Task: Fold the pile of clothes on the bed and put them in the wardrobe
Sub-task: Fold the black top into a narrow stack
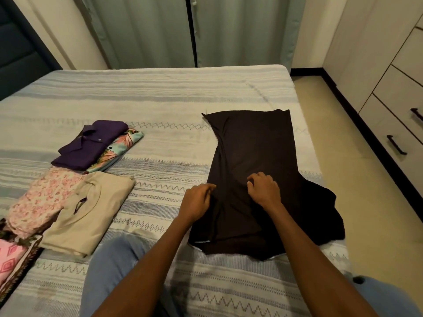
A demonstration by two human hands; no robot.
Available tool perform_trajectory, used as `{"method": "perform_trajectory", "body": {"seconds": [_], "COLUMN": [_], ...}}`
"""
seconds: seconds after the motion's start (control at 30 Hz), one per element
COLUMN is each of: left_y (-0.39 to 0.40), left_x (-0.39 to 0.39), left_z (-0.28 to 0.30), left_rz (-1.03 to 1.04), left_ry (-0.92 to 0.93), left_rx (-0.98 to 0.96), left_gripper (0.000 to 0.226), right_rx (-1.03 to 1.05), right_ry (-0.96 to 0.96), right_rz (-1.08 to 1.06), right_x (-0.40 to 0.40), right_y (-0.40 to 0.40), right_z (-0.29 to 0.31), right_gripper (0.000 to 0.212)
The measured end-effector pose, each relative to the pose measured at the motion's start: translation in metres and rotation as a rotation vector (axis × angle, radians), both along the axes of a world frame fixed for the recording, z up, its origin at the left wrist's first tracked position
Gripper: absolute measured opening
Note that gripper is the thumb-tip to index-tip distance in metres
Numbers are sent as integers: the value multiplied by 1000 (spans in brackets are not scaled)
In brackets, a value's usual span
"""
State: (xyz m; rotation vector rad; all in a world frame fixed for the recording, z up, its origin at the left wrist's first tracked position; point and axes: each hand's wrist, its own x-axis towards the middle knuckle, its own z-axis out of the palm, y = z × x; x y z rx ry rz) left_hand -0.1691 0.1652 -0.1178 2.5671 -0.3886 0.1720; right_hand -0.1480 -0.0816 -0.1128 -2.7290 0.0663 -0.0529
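**Both hands pinching the black garment mid-fold**

The left hand (198,200) is curling its fingers and pinching the near left edge of the black garment (256,161), while the right hand (264,189) is resting knuckles-up on the middle of the cloth with its fingertips bunched down into the fabric, seemingly nipping a small fold. How firmly either hand is holding cannot be told from this angle.

The garment is lying lengthwise on the striped bedspread (160,94), toward the right side of the bed, its far end squared off and its near right corner spilling out loose toward the mattress edge. Judging from this, the person is working on folding this one piece: the left side is looking already turned in, and the right flap is waiting.

Folded pieces are sitting well apart to the left: a purple shirt (91,144) lying on a tropical-print shirt (121,148), a beige top (91,211) just nearer, a pink floral piece (43,200) beside it, and a pink patterned cloth (11,259) at the frame edge. The wardrobe drawers (398,120) are standing shut along the right wall.

The next move is probably calling for smoothing the centre, bringing the loose right flap inward, then doubling the length toward the body. Nothing is stowed yet, so the task is looking partway done.
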Motion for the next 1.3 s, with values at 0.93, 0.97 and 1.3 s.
{"method": "perform_trajectory", "body": {"seconds": [0.93, 0.97, 1.3], "left_y": [-64, -63, -40], "left_x": [472, 479, 466], "left_z": [4, 5, -5], "left_rz": [603, 591, 288], "left_ry": [224, 167, 273], "left_rx": [-273, -307, -662], "left_gripper": [30, 28, 34], "right_rx": [-180, -188, 426], "right_ry": [64, 83, 81], "right_rz": [200, 202, 33], "right_x": [415, 422, 463], "right_y": [22, 23, 47], "right_z": [-57, -57, -24], "right_gripper": [56, 56, 64]}}
